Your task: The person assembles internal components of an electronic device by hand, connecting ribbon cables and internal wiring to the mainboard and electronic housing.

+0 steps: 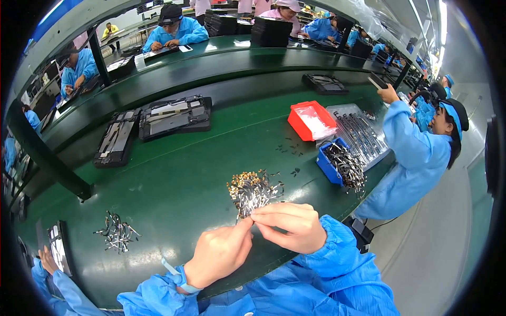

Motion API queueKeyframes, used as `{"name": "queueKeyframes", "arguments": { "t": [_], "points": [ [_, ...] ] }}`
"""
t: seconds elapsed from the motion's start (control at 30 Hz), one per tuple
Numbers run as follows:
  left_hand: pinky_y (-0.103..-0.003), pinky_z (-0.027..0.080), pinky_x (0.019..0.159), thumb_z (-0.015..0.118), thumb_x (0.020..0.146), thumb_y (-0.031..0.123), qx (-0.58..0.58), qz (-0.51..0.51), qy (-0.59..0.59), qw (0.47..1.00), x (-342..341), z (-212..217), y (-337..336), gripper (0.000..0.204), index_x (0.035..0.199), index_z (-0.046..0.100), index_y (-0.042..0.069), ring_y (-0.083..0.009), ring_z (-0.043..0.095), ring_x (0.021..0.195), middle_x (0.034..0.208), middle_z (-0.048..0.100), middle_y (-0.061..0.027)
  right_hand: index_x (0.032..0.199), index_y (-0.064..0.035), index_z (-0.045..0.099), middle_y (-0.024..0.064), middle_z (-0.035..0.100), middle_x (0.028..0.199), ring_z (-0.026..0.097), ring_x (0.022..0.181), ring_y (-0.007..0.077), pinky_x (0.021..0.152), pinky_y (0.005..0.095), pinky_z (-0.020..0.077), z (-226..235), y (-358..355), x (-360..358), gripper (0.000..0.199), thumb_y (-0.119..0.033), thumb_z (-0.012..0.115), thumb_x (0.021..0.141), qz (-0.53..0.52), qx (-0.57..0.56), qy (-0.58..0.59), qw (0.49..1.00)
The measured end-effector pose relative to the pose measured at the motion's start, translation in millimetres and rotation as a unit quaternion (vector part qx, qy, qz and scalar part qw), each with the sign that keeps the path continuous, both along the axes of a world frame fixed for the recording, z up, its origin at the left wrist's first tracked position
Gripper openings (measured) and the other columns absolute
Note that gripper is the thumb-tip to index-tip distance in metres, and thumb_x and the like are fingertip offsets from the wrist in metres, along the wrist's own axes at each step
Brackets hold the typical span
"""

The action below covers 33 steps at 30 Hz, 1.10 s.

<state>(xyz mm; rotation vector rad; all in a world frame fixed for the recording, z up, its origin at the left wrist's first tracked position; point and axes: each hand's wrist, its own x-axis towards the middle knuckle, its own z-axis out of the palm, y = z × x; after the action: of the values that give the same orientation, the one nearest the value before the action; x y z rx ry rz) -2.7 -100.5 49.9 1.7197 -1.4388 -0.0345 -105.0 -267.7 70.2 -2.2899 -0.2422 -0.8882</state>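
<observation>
Just below a heap of small white, black and gold-ended strip parts on the green table, my two hands meet at the fingertips. Thumb and forefinger of my left hand are pinched together, the wrist wearing a light blue band. My right hand is closed in a pinch against the left fingertips. Whatever lies between the fingers is too small and too covered to name. To the left, a smaller pile of black and white strip parts lies apart from both hands.
On the right stand a blue bin full of strip parts, a red bin holding a clear bag, and a clear tray. Black trays with device parts sit at the back left. Co-workers flank me at both sides.
</observation>
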Motion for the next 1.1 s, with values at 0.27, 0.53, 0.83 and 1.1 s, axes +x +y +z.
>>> {"name": "queueKeyframes", "arguments": {
  "t": [0.27,0.53,0.83,1.1],
  "points": [
    [-0.039,0.049,0.048,0.06,0.081,0.008,0.049,0.006,-0.141,0.989,6.5,-5.6,7.6,0.037,0.118,0.056,0.002,-0.0261,0.062,0.053,0.061,0.059,-0.0088,0.077,-0.0065,0.064,0.0085,0.066,0.078,0.066,0.069,0.0248,0.062,0.0342,0.0554,-5.4,-18.0,12.6,0.017,-0.004,0.075,0.065,-0.121,-0.098,0.01,0.988],
    [-0.028,0.056,0.066,0.05,0.09,0.002,0.048,0.134,0.227,0.963,147.6,54.5,40.9,0.02,0.106,0.061,-0.004,-0.0143,0.069,0.073,0.077,0.07,-0.01,0.068,0.0015,0.07,0.0228,0.069,0.078,0.069,0.08,0.037,0.076,0.041,0.056,-25.5,-290.3,74.8,0.011,-0.004,0.078,0.063,-0.451,-0.095,0.235,0.856],
    [-0.025,0.049,0.064,0.055,0.088,0.014,0.013,0.348,0.135,0.928,343.0,-23.9,37.8,0.021,0.095,0.067,-0.001,-0.0135,0.07,0.074,0.074,0.073,-0.0086,0.09,-0.0072,0.07,0.018,0.068,0.087,0.065,0.078,0.0369,0.074,0.0482,0.0519,-23.9,-204.6,196.0,0.017,-0.014,0.063,0.076,-0.31,-0.206,0.114,0.921],
    [-0.03,0.056,0.067,0.05,0.087,0.007,0.021,0.319,0.219,0.922,403.8,-61.6,-10.4,0.019,0.091,0.063,-0.006,-0.0219,0.072,0.071,0.078,0.07,-0.0143,0.132,0.0003,0.048,0.0305,0.064,0.106,0.061,0.101,0.0471,0.093,0.0505,0.0476,-99.0,-117.6,368.0,0.057,-0.029,0.065,0.087,-0.104,0.08,0.194,0.972]
  ]
}}
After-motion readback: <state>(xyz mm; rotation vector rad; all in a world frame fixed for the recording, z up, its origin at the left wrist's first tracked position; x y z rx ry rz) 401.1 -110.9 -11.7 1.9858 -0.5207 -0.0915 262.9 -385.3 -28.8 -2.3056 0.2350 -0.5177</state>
